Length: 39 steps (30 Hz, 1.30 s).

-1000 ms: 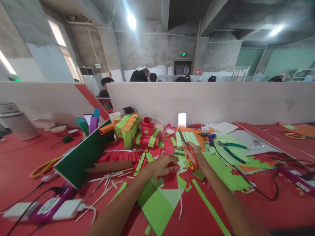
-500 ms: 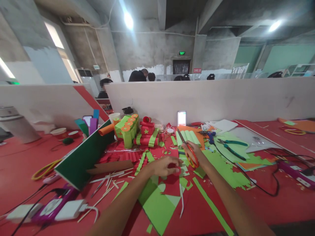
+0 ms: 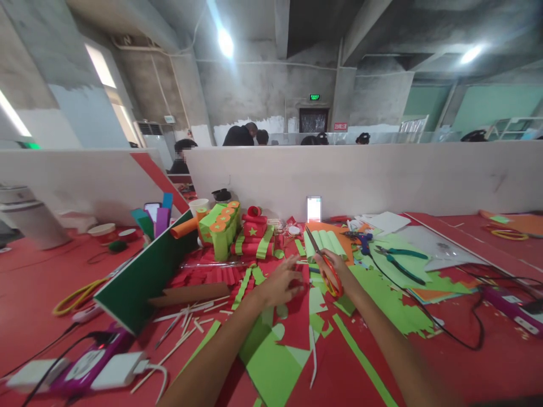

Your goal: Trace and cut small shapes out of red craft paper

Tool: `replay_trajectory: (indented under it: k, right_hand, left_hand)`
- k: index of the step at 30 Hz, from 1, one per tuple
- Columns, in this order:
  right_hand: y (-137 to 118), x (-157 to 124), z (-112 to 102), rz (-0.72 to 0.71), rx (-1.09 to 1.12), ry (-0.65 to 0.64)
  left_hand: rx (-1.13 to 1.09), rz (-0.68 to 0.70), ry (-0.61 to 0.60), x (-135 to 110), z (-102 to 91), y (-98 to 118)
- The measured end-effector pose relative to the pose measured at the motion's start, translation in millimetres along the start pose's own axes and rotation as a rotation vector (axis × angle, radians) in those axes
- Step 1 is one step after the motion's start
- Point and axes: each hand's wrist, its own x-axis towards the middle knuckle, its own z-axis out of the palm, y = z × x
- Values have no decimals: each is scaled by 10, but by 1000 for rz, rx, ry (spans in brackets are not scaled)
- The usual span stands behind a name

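My right hand (image 3: 338, 264) is closed around scissors (image 3: 332, 281) with red and yellow handles, their dark blades pointing up and to the left beside rolled pale green paper (image 3: 326, 242). Over a red paper sheet (image 3: 297, 325), my left hand (image 3: 280, 286) reaches with its fingers apart and nothing visible in them. A bright green sheet (image 3: 274, 362) lies below that hand, with light green scraps (image 3: 317, 299) between the two hands. Ahead of the left hand stand red paper rolls with green bands (image 3: 253, 249) and a green and orange paper model (image 3: 221, 226).
Left of my arm, a dark green board (image 3: 144, 282) leans near thin wooden sticks (image 3: 182, 333) and a purple power strip (image 3: 91, 359). On the right lie teal-handled pliers (image 3: 405, 265), a blue glue gun (image 3: 365, 243) and its black cable. A lit phone (image 3: 314, 209) stands against the white partition (image 3: 360, 175).
My left hand has shifted a little left and away from the scissors, its fingers spreading and uncovering more red paper. The scissors stay in my right hand. The view tilts slightly upward.
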Motion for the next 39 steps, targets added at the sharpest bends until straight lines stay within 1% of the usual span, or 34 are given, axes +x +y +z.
replay_trajectory:
  k: [3,7,10,18,21,23,24,26,28,30,32,33,34,35,37,39]
  right_hand:
    - [4,-1,-4,1,-1,1]
    - [43,29,-20,20,5,16]
    - [52,49,-48,39,1,19]
    - [-20,4,-117,3,-7,55]
    - [-33,-1,-126,-5,4,55]
    - [-38,2,-132,-5,7,50]
    - [-41,3,-134,-4,11,49]
    - [-49,5,-137,-1,13,50]
    - [-61,0,-138,-5,9,54]
    - [-79,-8,-139,-18,0,54]
    - [-97,-17,-140,-31,-9,50]
    - [-105,-20,-140,-33,-17,51]
    - [-110,-23,-140,-32,-24,55]
    - [-112,-24,-139,-28,-30,54]
    - [-109,-24,-132,-23,-33,52]
    - [-96,-22,-120,-21,-24,51]
  left_hand:
    - [44,-97,32,33,24,-132]
    - [11,-77,68,61,49,-222]
    - [12,-66,85,68,57,-227]
    - [52,-135,33,70,47,-226]
    - [28,-73,89,94,17,-198]
    - [-59,-17,141,104,-34,-161]
    - [-141,-6,160,103,-70,-140]
    - [-371,-26,164,84,-157,-103]
    - [-652,-90,238,47,-255,-80]
    - [-901,-162,345,8,-358,-74]
    - [-1015,-258,441,-23,-463,-89]
    - [-1002,-310,451,-34,-514,-104]
    - [-934,-360,423,-43,-561,-123]
    - [-813,-400,357,-53,-602,-145]
    - [-448,-465,203,-75,-659,-186]
    - [-102,-543,92,-109,-677,-208]
